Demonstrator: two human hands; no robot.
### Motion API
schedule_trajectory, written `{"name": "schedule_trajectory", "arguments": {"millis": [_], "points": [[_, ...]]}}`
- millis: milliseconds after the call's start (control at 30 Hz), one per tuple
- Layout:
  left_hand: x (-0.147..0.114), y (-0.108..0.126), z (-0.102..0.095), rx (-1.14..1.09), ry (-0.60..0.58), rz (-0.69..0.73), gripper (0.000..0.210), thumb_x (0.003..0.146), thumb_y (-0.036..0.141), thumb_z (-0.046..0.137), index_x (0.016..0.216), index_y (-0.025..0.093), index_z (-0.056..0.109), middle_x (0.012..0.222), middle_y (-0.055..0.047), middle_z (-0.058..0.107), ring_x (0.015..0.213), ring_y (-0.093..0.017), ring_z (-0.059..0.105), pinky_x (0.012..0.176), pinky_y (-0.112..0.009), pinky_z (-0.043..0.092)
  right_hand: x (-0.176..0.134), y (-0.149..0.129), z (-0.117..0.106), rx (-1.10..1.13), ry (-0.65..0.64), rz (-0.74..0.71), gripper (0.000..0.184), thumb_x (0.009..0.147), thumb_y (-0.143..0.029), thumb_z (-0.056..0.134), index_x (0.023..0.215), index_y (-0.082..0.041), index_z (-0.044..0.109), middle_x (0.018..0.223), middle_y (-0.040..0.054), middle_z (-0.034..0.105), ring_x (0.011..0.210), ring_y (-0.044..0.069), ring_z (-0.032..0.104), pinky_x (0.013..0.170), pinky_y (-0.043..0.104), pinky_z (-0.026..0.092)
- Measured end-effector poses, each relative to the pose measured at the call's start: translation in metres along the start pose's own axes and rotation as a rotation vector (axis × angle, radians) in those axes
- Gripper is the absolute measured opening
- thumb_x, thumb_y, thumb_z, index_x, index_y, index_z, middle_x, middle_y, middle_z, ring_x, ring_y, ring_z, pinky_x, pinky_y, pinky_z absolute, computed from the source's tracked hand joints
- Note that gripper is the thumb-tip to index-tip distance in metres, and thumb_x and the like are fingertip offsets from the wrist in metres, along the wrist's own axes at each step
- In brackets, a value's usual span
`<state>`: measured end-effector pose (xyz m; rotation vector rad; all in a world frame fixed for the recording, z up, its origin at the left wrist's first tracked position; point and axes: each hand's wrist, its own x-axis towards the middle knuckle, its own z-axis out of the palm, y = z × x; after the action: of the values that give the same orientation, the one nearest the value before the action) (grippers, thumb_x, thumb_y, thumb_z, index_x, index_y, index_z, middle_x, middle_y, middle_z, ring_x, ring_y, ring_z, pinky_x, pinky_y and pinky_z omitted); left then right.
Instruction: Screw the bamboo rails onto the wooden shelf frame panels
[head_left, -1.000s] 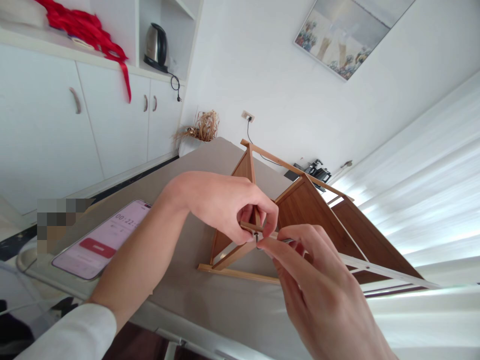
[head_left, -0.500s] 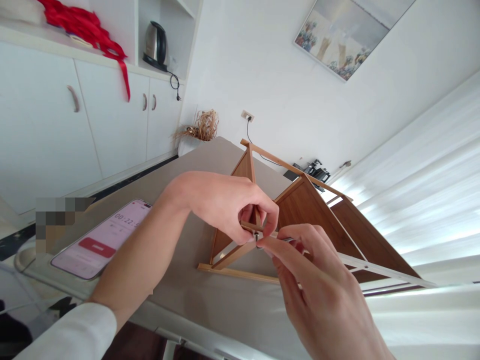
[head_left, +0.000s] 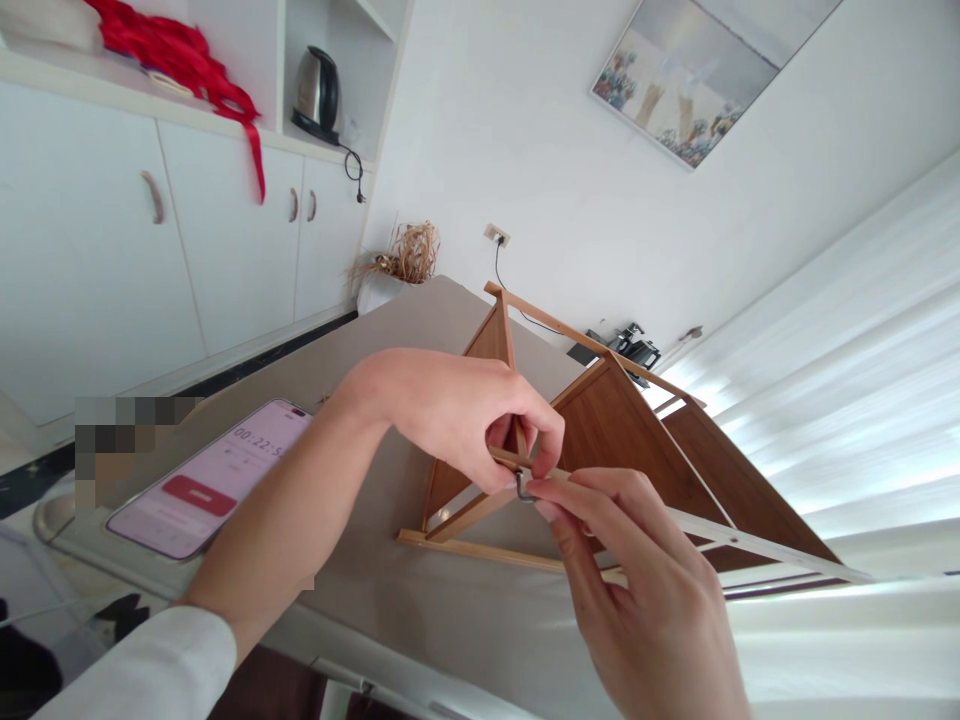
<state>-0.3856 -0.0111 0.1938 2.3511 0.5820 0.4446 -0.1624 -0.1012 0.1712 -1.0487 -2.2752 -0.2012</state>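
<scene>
A wooden shelf rack (head_left: 622,425) with brown panels lies on its side on the table. My left hand (head_left: 450,410) is closed around the end of one of its wooden rails (head_left: 512,457), thumb and forefinger at the tip. Against that rail end stands a small bent metal hex key (head_left: 520,487). My right hand (head_left: 645,570) pinches the key's free arm between thumb and forefinger, just right of my left fingertips. Where the key meets the wood is partly hidden by my fingers.
On the grey table (head_left: 360,570), a phone (head_left: 202,490) showing a timer lies left of my forearm. Behind stand a dried plant (head_left: 412,252), white cabinets (head_left: 217,230) and an electric kettle (head_left: 316,90) on a shelf. White curtains (head_left: 862,400) hang at the right.
My right hand has turned the hex key a little, so its bent arm now shows more plainly. My left hand keeps its hold on the rail, and the view has shifted slightly.
</scene>
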Motion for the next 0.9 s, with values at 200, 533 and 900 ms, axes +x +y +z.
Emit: {"name": "schedule_trajectory", "arguments": {"millis": [200,533,900], "points": [[0.000,0.000,0.000,0.017,0.000,-0.006,0.017,0.079,0.022,0.065,0.095,0.026,0.070,0.086,0.003,0.067,0.074,-0.012,0.058,0.064,-0.023,0.040,0.000,-0.007,0.003,-0.003,0.050,-0.014,0.020,0.094,-0.009,0.059,0.105,-0.022,0.070,0.097,0.0041,0.066,0.087,0.013,0.063,0.078,0.025,0.057],[-0.001,0.005,0.001,0.045,0.016,-0.076,0.017,0.079,0.024,0.064,0.095,0.027,0.071,0.087,0.002,0.067,0.079,-0.014,0.061,0.066,-0.024,0.041,-0.027,-0.013,0.045,0.073,0.263,0.269,0.013,0.098,-0.019,0.057,0.108,-0.023,0.064,0.099,0.0029,0.067,0.092,0.015,0.062,0.082,0.029,0.052],[0.000,0.005,0.001,0.049,0.027,-0.053,0.017,0.079,0.023,0.064,0.094,0.026,0.071,0.089,0.001,0.068,0.079,-0.015,0.060,0.073,-0.026,0.043,-0.031,-0.008,0.055,0.304,0.262,0.289,0.022,0.099,-0.017,0.052,0.110,-0.025,0.069,0.096,0.0043,0.067,0.089,0.015,0.064,0.076,0.028,0.054]]}}
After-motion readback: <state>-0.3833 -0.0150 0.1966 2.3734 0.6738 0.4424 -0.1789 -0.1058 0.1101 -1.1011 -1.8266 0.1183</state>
